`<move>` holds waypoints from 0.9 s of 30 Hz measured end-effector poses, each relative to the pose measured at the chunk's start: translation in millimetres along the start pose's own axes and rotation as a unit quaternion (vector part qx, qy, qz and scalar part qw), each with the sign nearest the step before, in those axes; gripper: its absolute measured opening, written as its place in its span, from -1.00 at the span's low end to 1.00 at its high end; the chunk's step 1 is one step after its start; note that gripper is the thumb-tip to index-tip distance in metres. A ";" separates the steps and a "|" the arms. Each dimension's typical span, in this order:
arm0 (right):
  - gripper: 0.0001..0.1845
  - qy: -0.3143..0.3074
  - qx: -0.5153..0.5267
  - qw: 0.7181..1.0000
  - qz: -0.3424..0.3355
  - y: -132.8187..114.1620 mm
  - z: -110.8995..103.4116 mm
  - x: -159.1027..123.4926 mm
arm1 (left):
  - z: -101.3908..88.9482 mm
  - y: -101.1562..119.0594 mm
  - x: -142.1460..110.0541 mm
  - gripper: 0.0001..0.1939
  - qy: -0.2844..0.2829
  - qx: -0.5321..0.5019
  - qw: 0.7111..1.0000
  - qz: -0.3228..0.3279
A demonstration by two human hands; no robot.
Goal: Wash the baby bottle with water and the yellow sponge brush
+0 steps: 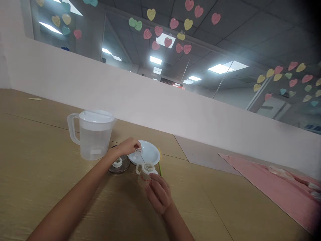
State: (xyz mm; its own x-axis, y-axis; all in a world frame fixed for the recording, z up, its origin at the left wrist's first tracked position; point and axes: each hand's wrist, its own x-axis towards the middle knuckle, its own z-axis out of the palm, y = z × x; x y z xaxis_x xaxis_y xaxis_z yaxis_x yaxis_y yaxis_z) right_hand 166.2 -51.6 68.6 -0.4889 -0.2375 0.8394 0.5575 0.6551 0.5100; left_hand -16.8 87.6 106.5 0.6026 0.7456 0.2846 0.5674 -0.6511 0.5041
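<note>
My left hand (130, 146) reaches over the near-left rim of a white plate (151, 152). Its fingers are closed on a small clear plastic cup (138, 152). My right hand (159, 192) pinches a thin stick (144, 161), which slants up and left to the cup's mouth; I cannot tell what its far end is. Beneath the stick stands a small translucent jug (143, 179) with red markings and a handle on its left. My right fingertips are beside this jug and partly cover it.
A large lidded pitcher (96, 140) of clear liquid stands at the left. A dark round dish (119, 169) with a small white ring-shaped piece lies under my left wrist. A yellow-green stick (160, 165) is right of the plate. Pink cloth (263, 187) covers the right side.
</note>
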 end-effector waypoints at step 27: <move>-0.84 -0.026 0.007 1.000 -0.001 0.9 -0.6 -15.2 | 3.4 -4.5 0.8 -0.67 -0.011 0.016 1.000 0.011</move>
State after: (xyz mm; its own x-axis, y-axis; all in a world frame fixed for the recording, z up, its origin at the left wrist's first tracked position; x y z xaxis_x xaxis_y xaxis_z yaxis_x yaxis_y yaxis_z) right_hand 174.5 -47.9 56.4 -0.5240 -0.2025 0.8273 0.5465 0.6651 0.5089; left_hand -17.0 90.7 101.7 0.6282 0.7271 0.2769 0.5707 -0.6725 0.4712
